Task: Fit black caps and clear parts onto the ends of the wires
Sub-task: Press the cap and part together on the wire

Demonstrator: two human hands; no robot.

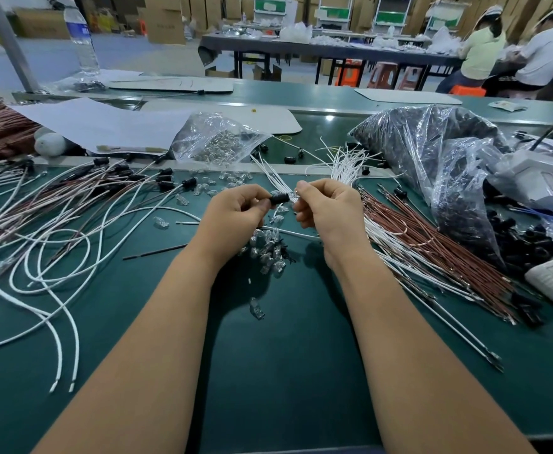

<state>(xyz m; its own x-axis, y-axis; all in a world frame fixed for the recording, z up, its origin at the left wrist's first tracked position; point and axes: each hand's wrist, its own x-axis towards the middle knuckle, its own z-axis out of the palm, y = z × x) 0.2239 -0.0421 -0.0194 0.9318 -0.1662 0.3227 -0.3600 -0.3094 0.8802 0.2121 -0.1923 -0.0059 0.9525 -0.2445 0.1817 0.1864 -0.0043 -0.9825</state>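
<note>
Cap (280,198) pinched in my left hand (236,211), clear part (294,194) in right hand (326,204) — loose wires (55,224), bags (432,158) crowd the green bench (285,355).

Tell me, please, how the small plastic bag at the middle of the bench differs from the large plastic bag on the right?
The small plastic bag holds clear parts, while the large plastic bag is filled with black caps. The small plastic bag lies nearly flat; the large plastic bag bulges in a tall, crumpled heap. Black caps spill out at the large bag's near end. Both are transparent and rest on the green bench.
</note>
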